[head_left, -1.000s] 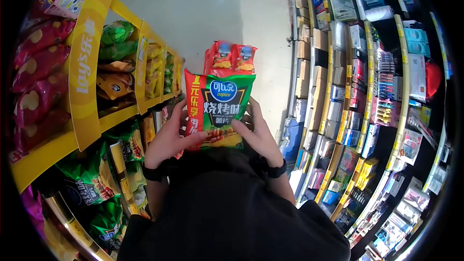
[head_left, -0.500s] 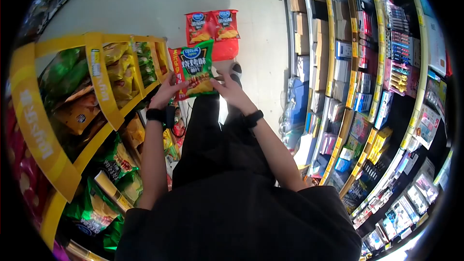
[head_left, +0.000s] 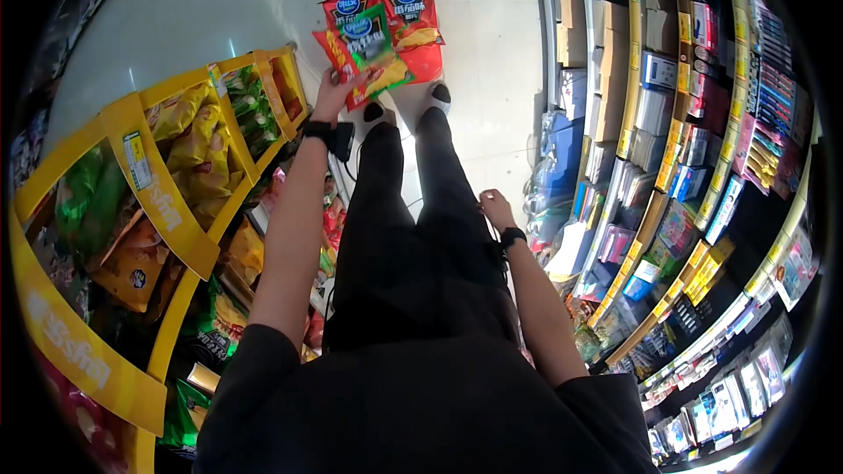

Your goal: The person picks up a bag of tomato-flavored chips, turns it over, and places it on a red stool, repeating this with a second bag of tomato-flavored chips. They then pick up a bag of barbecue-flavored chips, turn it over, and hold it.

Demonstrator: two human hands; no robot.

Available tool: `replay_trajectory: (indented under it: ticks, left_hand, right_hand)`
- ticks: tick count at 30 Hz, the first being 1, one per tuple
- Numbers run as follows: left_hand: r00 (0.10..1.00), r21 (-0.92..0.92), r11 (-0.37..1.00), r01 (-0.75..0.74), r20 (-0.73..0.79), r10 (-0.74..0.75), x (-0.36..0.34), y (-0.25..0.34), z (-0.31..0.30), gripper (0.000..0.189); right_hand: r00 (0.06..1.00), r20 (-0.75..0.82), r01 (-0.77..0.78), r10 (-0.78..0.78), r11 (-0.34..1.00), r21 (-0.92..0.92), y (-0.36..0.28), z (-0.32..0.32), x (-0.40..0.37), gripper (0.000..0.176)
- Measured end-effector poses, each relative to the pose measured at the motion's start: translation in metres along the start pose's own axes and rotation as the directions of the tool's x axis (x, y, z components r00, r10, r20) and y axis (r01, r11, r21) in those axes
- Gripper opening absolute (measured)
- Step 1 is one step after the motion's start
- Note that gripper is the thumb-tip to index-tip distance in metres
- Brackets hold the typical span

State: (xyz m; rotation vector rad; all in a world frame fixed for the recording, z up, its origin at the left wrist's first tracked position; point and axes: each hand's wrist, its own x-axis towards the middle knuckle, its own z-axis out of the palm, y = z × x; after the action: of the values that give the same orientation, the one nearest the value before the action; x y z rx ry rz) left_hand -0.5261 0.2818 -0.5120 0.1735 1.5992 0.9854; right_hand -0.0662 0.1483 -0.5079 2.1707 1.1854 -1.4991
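Note:
My left hand (head_left: 338,92) is closed on the lower left side of a green chip bag (head_left: 373,51). A red strip with yellow lettering runs along that bag's left side. The bag is tilted and partly covers a red chip bag (head_left: 348,5) beyond it. Beside that is a second red chip bag (head_left: 413,13), with more red surface below it. Away from the bags, my right hand (head_left: 497,210) hangs near my right thigh, its fingers curled and nothing visible in them.
On the left stands a yellow snack rack (head_left: 167,202) holding several chip bags. Shelves (head_left: 650,140) with boxes, pens and stationery line the right. My shoes (head_left: 439,96) are on the pale floor (head_left: 492,61) just below the red bags.
My right hand has let go of the green chip bag and dropped back beside my thigh. My left hand has carried the bag forward, over the red bags, tilting it.

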Motion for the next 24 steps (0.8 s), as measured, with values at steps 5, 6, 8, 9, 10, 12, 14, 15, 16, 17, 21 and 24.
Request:
replay_trajectory:
  ticks: [5, 6, 8, 9, 10, 12, 14, 15, 16, 17, 21, 24]
  left_hand:
    - [0.976, -0.093, 0.974, -0.205, 0.052, 0.211, 0.070, 0.008, 0.001, 0.071]
    - [0.981, -0.052, 0.981, -0.186, 0.047, 0.188, 0.075, 0.013, 0.003, 0.071]
    - [0.989, 0.034, 0.989, -0.147, 0.032, 0.146, 0.081, 0.022, 0.004, 0.070]
    - [0.986, 0.108, 0.980, -0.168, 0.018, 0.167, 0.085, 0.017, 0.003, 0.074]
    - [0.980, 0.231, 0.956, -0.178, -0.048, 0.194, 0.090, 0.010, 0.001, 0.078]
    - [0.949, 0.462, 0.871, -0.166, -0.164, 0.268, 0.099, -0.011, -0.004, 0.085]
    - [0.959, 0.418, 0.898, -0.136, -0.170, 0.225, 0.096, -0.022, -0.007, 0.097]
    - [0.973, 0.363, 0.925, -0.114, -0.146, 0.177, 0.090, -0.024, -0.007, 0.097]
    - [0.984, 0.309, 0.947, -0.089, -0.121, 0.132, 0.085, -0.023, -0.007, 0.097]
    - [0.984, 0.307, 0.948, -0.088, -0.120, 0.130, 0.083, -0.022, -0.007, 0.097]
    - [0.985, 0.271, 0.959, -0.088, -0.122, 0.125, 0.069, -0.017, 0.000, 0.096]
    - [0.980, 0.225, 0.965, -0.132, -0.118, 0.161, 0.063, -0.013, 0.006, 0.095]
  right_hand:
    - [1.000, -0.021, 0.002, -0.001, 0.998, 0.058, -0.023, -0.027, -0.013, 0.033]
    - [0.999, -0.036, 0.025, -0.023, 0.997, 0.070, -0.029, -0.026, -0.010, 0.035]
    - [0.997, -0.039, 0.073, -0.070, 0.993, 0.090, -0.043, -0.019, 0.002, 0.035]
    - [0.995, -0.045, 0.088, -0.085, 0.992, 0.087, -0.059, -0.014, 0.005, 0.035]
    - [0.994, -0.055, 0.104, -0.100, 0.991, 0.085, -0.078, -0.010, 0.008, 0.035]
    - [0.990, 0.008, 0.143, -0.143, 0.989, 0.029, -0.120, -0.003, 0.010, 0.032]
    - [0.971, 0.008, 0.238, -0.239, 0.969, 0.060, -0.161, 0.005, 0.002, 0.033]
    - [0.962, 0.014, 0.272, -0.273, 0.961, 0.052, -0.180, 0.008, -0.004, 0.033]
    - [0.951, 0.020, 0.308, -0.309, 0.950, 0.044, -0.200, 0.010, -0.009, 0.033]
    - [0.938, 0.027, 0.344, -0.345, 0.938, 0.036, -0.215, 0.012, -0.013, 0.034]
    - [0.934, 0.107, 0.338, -0.341, 0.940, 0.049, -0.242, 0.017, -0.021, 0.034]
    - [0.942, 0.089, 0.323, -0.322, 0.946, 0.009, -0.233, 0.019, -0.020, 0.034]
